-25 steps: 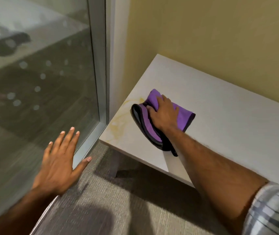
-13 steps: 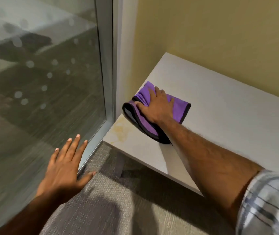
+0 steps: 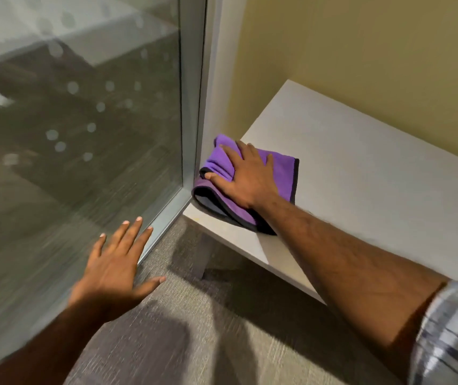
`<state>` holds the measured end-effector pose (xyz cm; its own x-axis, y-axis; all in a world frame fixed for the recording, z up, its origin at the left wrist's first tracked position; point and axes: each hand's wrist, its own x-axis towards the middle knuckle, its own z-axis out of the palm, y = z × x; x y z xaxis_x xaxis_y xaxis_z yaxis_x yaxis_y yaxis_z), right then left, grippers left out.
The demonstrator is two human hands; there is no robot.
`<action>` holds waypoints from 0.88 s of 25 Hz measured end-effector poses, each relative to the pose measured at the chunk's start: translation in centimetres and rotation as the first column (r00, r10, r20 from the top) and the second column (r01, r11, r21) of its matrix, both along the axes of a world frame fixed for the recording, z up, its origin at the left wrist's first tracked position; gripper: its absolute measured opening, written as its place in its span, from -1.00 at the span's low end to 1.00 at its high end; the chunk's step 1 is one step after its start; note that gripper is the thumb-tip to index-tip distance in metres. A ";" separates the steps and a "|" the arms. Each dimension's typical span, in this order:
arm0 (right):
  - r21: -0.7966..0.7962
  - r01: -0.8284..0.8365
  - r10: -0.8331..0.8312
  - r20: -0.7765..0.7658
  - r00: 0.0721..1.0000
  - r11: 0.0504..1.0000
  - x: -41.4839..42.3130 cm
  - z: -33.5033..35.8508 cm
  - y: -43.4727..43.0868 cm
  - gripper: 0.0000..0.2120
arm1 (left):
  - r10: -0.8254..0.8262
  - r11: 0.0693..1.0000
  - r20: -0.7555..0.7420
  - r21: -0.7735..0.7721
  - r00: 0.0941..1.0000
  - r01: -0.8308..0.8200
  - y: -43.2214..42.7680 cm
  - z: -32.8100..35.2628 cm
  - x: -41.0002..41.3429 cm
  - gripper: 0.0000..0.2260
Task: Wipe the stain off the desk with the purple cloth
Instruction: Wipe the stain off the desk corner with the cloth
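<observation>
A folded purple cloth (image 3: 280, 173) with a dark border lies on the left end of the pale desk (image 3: 361, 173), reaching the desk's left edge. My right hand (image 3: 247, 179) presses flat on the cloth, fingers spread toward the left. The yellowish stain is almost wholly covered by the cloth; only a faint trace (image 3: 201, 218) shows near the front left corner. My left hand (image 3: 114, 270) hovers open, fingers apart, over the floor beside the glass, holding nothing.
A glass wall (image 3: 83, 134) with a metal frame (image 3: 191, 107) stands just left of the desk. A yellow wall (image 3: 361, 65) backs the desk. Grey carpet (image 3: 194, 329) lies below, and a desk leg (image 3: 204, 257) shows under the front edge.
My right hand has slid the cloth leftward across the stain to the desk's left edge. The yellowish stain, visible before, is now covered. My left hand stays open by the glass.
</observation>
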<state>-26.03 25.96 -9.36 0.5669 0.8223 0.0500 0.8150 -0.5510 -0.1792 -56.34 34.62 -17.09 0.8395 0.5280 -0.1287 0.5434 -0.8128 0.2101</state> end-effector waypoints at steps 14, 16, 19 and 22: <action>-0.038 -0.109 0.111 0.045 0.993 0.993 -8.6 -0.1 -8.8 -0.26 | -0.061 0.996 -0.066 0.063 0.996 0.065 -0.7 1.5 -2.2 -0.25; -0.004 0.101 -0.101 0.026 0.995 0.995 -8.6 -0.2 -8.3 -0.26 | -0.072 0.994 -0.074 0.080 0.995 0.078 -0.4 1.7 -2.7 -0.24; -0.058 0.303 -0.305 -0.033 0.952 0.951 -9.6 0.2 -3.6 -0.19 | -0.075 0.994 -0.053 0.071 0.996 0.079 -0.3 2.0 -3.3 -0.24; -0.107 0.223 -0.225 -0.007 0.974 0.969 -10.8 0.2 -1.5 -0.17 | -0.089 0.991 -0.080 0.091 0.993 0.096 0.0 2.3 -3.9 -0.23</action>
<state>-36.85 24.46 -9.19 0.7372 0.6743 -0.0420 0.6658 -0.7357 -0.1246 -60.22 34.64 -14.74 0.8751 0.4612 -0.1470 0.4762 -0.8746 0.0913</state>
